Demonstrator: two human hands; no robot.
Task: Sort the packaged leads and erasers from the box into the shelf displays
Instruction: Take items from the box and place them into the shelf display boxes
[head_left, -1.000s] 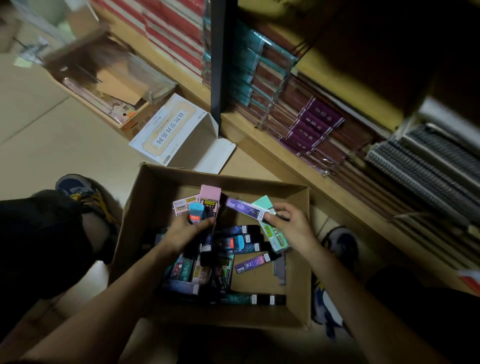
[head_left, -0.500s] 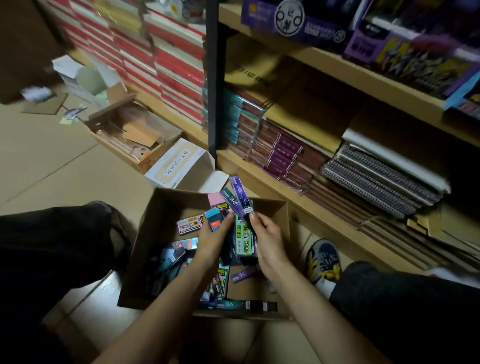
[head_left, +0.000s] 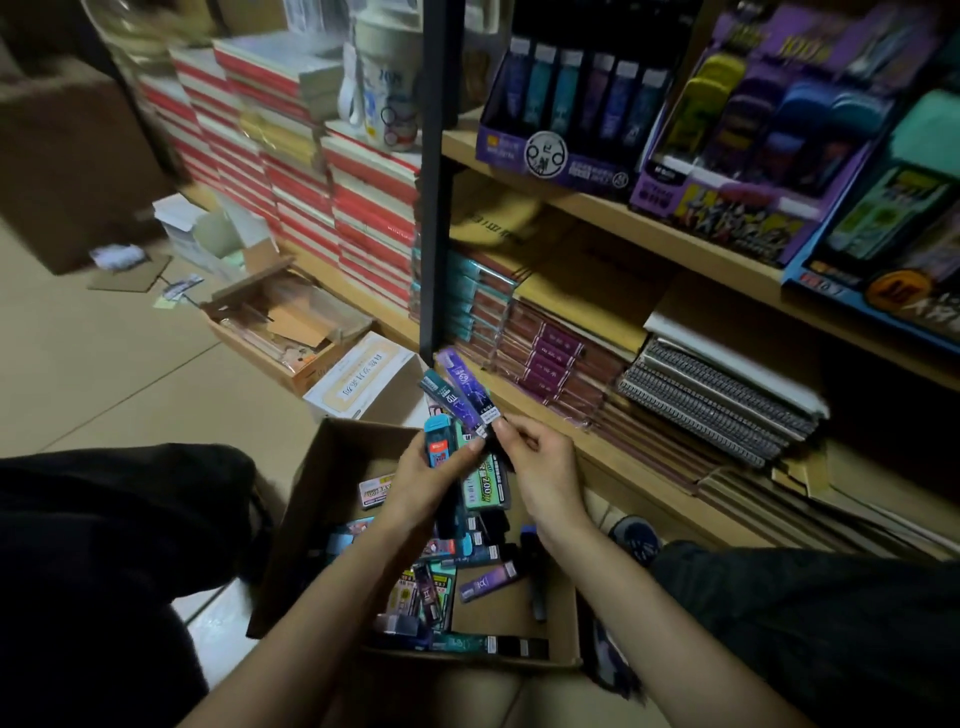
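Note:
An open cardboard box (head_left: 311, 499) on the floor holds several packaged leads and erasers (head_left: 441, 577). Above it my left hand (head_left: 431, 467) grips a bunch of packs: a blue eraser pack (head_left: 440, 448), a teal lead pack (head_left: 441, 392) and a green pack (head_left: 485, 486). My right hand (head_left: 540, 462) pinches the lower end of a purple lead pack (head_left: 464, 391), which leans against that bunch. On the upper shelf stand a purple lead display (head_left: 561, 156) and an eraser display (head_left: 753, 171).
Wooden shelves (head_left: 623, 218) on the right carry notebooks (head_left: 717, 400) and boxed stock. A black upright post (head_left: 434, 208) divides the shelving. Red-and-white stacks (head_left: 311, 171), a white box (head_left: 363, 379) and an open tray (head_left: 291, 322) sit on the floor at left. My knees flank the cardboard box.
The view tilted upward, bringing the upper shelf displays into sight. My hands came together and rose above the box, my right hand bringing the purple lead pack to the bunch in my left.

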